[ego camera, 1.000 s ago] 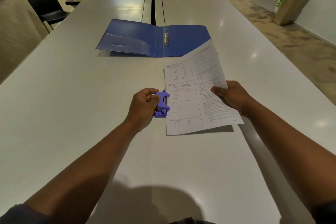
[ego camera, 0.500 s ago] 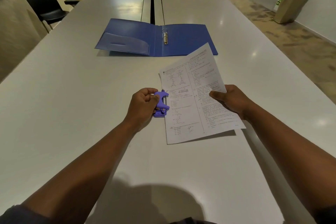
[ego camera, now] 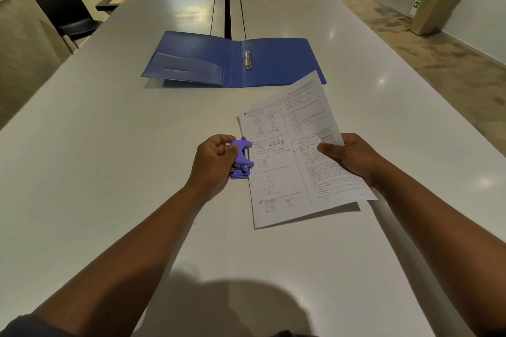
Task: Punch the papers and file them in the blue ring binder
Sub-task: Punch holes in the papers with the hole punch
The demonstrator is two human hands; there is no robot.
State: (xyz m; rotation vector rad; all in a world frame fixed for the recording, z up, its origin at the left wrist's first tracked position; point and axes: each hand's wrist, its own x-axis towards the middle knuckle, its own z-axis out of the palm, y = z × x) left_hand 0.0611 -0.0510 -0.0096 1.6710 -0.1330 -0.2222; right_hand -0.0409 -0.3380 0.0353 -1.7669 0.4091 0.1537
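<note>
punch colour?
Purple, lighter than the blue binder. The punch shows in the head view, gripped by the left hand.

Two bare forearms enter from the lower edge, from about 7 o'clock and 5 o'clock. Left hand (ego camera: pixel 216 164) and right hand (ego camera: pixel 353 157): no rings, watch, gloves or bands visible on fingers or wrists. Dark sleeve cuff (ego camera: pixel 24 325) at the extreme 7 o'clock corner, ending high on the left arm; a similar dark sleeve edge (ego camera: pixel 492 332) at the 5 o'clock corner.
</note>
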